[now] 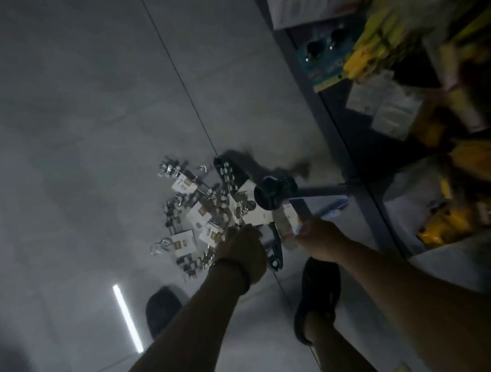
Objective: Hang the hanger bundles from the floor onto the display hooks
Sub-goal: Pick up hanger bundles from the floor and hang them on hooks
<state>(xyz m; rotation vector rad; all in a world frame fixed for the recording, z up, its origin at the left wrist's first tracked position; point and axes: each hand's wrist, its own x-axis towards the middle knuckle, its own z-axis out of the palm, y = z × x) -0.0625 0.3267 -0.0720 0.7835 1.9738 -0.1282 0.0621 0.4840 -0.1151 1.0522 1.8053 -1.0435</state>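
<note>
A heap of hanger bundles (193, 217) with metal clips, chrome hooks and white paper labels lies on the grey floor in front of me. A dark teal plastic hanger bundle (231, 172) lies across the heap's right side. My left hand (244, 254) reaches down into the near edge of the heap, fingers hidden among the clips. My right hand (316, 235) is closed on a white labelled pack (289, 220) at the heap's right edge. The display hooks are not clearly visible.
A grey shelf unit (321, 107) runs along the right, filled with yellow packets (375, 40) and boxed goods. My two dark shoes (162, 309) stand just behind the heap. A bright light reflection (128, 318) streaks the floor at the left.
</note>
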